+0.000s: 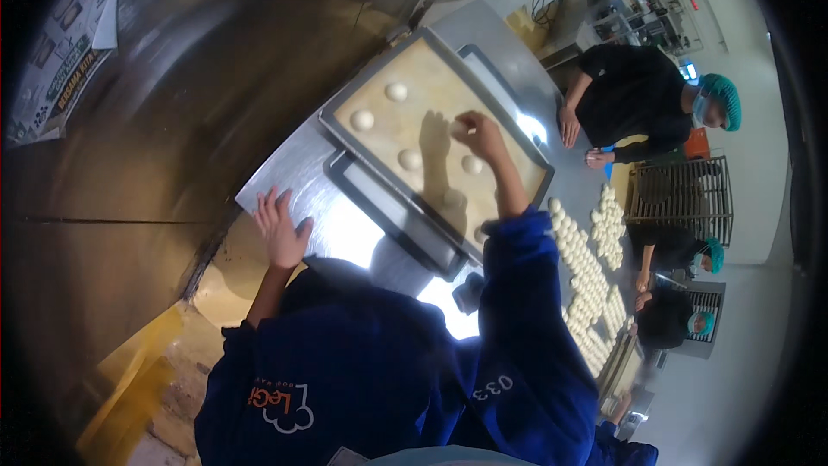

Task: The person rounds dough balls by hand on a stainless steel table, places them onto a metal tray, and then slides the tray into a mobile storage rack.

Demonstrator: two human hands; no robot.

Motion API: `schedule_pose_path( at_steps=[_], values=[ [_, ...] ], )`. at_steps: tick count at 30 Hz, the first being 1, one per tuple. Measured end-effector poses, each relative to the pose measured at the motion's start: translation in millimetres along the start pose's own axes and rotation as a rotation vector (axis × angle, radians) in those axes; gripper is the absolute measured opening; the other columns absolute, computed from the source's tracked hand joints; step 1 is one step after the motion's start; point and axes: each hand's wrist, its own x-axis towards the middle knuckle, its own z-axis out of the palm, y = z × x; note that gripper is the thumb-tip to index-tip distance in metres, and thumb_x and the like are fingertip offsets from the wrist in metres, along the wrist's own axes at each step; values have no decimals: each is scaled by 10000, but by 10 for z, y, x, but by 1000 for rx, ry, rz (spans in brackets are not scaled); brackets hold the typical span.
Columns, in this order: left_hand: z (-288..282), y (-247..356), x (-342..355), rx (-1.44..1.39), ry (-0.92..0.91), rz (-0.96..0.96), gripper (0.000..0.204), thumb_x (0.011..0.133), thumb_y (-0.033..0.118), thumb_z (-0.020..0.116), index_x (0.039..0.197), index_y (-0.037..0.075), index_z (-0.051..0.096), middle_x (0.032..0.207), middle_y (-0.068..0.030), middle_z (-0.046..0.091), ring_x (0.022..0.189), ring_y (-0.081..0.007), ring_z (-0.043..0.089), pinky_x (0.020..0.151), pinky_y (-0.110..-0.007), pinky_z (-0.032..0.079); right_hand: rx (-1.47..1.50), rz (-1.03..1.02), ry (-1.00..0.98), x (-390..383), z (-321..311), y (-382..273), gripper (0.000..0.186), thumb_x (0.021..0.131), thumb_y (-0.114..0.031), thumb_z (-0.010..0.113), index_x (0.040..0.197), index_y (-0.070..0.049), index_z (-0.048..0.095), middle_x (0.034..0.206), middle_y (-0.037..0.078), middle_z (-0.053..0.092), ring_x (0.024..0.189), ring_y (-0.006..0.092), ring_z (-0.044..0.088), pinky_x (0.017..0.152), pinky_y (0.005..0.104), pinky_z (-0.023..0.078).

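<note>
My right hand (474, 134) pinches a pale dough ball (459, 128) over a parchment-lined baking tray (539, 190), with its fingers casting a shadow across the paper. Several round dough balls (396, 92) sit spaced out on the parchment, some partly hidden by my arm and its shadow. My left hand (280, 226) is open, fingers spread, over the front left edge of the steel table (276, 173), apart from the tray. Beneath that tray lie more trays (379, 216), partly covered by it.
Rows of dough balls (578, 267) cover the table to my right. Co-workers (638, 95) in hairnets and masks stand along the far side, one with hands on the table edge. A rack (681, 198) stands behind them. A steel wall (172, 147) with a printed sheet (60, 52) is at left.
</note>
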Motion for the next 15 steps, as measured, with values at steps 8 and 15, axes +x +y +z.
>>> schedule_pose_path(
  at_steps=[8, 15],
  values=[
    [103, 101, -33, 125, 61, 13, 661, 795, 308, 688, 1387, 104, 474, 1508, -151, 379, 1452, -355, 271, 1171, -598, 129, -131, 81, -49, 231, 336, -9, 372, 690, -143, 780, 1026, -7, 697, 968, 189, 685, 896, 333, 675, 797, 390, 535],
    [65, 126, -22, 139, 80, 7, 638, 790, 313, 676, 1366, 103, 496, 1490, -154, 404, 1444, -346, 295, 1164, -592, 154, -108, 83, 0, 150, 572, 131, 418, 713, -171, 783, 1094, -30, 685, 1013, 180, 678, 905, 327, 671, 814, 397, 537]
  ],
)
